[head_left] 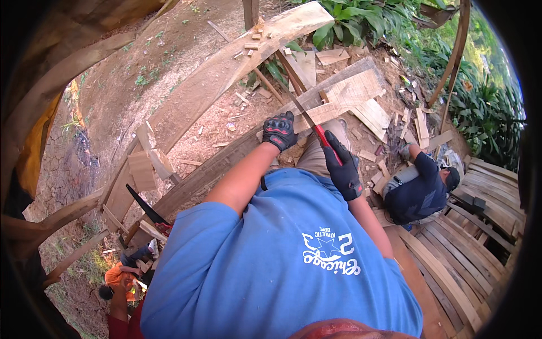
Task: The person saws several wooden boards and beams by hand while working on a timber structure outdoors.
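My right hand (342,172), in a black glove, is wrapped round the red handle of a hand saw (320,134). The dark, narrow blade slants up and left across a pale wooden board (353,93). Just left of the blade, my left hand (280,131), in a black glove with red marks, curls over the board's near end; its fingertips are partly hidden. Beneath that board runs a longer, darker plank (220,164). My trousered legs show below the board, between my two hands.
A long, thick slab (226,68) carrying small wood blocks lies beyond. Offcuts (372,118) and sawdust litter the ground. To the right a person in dark clothes (418,186) crouches near stacked planks (451,265). At lower left are a person in orange (119,278) and another saw (144,204).
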Tool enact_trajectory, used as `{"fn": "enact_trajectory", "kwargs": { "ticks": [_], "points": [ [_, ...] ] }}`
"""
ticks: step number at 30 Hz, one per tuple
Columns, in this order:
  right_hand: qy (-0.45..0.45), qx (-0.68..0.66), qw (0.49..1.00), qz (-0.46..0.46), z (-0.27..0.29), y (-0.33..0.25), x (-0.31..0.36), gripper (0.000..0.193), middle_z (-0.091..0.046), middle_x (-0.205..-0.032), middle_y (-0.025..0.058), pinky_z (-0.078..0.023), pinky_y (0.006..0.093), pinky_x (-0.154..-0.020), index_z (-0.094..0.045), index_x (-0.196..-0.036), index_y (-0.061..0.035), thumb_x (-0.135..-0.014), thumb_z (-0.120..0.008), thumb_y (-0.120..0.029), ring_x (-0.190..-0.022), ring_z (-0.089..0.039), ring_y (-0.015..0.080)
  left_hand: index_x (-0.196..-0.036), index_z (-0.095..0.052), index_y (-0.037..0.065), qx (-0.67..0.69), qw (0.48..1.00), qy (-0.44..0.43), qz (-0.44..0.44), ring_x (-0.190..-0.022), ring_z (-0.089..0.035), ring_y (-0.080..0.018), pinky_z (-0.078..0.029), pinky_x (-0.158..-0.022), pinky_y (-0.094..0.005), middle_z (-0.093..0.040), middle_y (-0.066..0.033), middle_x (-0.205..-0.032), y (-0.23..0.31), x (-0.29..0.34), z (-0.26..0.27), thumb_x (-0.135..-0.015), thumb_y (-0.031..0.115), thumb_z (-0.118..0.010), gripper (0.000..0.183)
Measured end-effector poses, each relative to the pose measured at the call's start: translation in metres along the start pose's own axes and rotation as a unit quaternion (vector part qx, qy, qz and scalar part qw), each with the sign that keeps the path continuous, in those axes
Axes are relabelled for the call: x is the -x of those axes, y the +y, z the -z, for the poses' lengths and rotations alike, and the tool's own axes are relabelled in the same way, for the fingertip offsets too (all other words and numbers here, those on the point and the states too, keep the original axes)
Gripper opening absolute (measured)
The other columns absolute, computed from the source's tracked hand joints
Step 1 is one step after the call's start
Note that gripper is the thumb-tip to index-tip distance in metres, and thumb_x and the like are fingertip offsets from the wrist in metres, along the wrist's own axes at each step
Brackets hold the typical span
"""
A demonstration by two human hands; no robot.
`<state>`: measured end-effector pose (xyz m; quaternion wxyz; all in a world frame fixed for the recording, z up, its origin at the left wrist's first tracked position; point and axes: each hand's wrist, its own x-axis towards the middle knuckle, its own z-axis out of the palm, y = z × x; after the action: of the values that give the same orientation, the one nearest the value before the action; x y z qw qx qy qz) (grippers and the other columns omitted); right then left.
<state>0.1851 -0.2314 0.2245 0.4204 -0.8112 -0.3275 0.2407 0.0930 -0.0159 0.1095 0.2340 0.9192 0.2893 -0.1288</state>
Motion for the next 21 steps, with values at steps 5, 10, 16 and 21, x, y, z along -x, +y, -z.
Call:
{"fn": "enact_trajectory", "kwargs": {
  "ticks": [5, 10, 16, 21],
  "points": [
    [0.005, 0.001, 0.999, -0.042, -0.01, -0.016, -0.01, 0.043, -0.077, -0.13, 0.0228, -0.056, 0.0432, -0.106, -0.07, -0.147, -0.0104, -0.106, -0.067, -0.021, -0.123, -0.075, 0.0346, -0.124, -0.067, 0.005, 0.016, 0.999, 0.018, 0.027, -0.107, -0.077, -0.0381, -0.061, -0.092, -0.0497, -0.078, -0.0216, -0.113, 0.008, -0.006, 0.013, -0.086, 0.056, -0.078, 0.065],
    [0.023, -0.033, 0.996, -0.077, -0.007, -0.025, -0.007, 0.044, -0.075, -0.135, 0.0239, -0.054, 0.0423, -0.109, -0.068, -0.149, -0.0085, -0.106, -0.066, -0.019, -0.128, -0.073, 0.0349, -0.127, -0.068, 0.009, 0.018, 0.999, -0.001, 0.029, -0.111, -0.076, -0.0371, -0.059, -0.096, -0.0507, -0.078, -0.0192, -0.115, 0.011, -0.011, 0.01, -0.087, 0.057, -0.077, 0.064],
    [-0.026, -0.014, 0.993, -0.114, 0.043, -0.063, 0.04, 0.044, -0.072, -0.143, 0.0226, -0.052, 0.0425, -0.113, -0.067, -0.15, -0.0068, -0.107, -0.066, -0.013, -0.134, -0.07, 0.0337, -0.13, -0.067, 0.01, 0.018, 0.997, -0.021, 0.07, -0.11, -0.076, -0.0369, -0.057, -0.097, -0.0508, -0.079, -0.0185, -0.115, 0.009, -0.012, 0.005, -0.087, 0.059, -0.076, 0.065],
    [-0.057, 0.004, 0.99, -0.125, 0.07, -0.081, 0.049, 0.044, -0.072, -0.142, 0.0227, -0.052, 0.0418, -0.113, -0.067, -0.15, -0.0069, -0.106, -0.067, -0.011, -0.134, -0.07, 0.0332, -0.129, -0.066, 0.009, 0.001, 0.998, -0.02, 0.055, -0.109, -0.076, -0.0363, -0.057, -0.095, -0.0517, -0.079, -0.0185, -0.113, 0.008, -0.015, -0.001, -0.087, 0.06, -0.076, 0.067]
  ]
}}
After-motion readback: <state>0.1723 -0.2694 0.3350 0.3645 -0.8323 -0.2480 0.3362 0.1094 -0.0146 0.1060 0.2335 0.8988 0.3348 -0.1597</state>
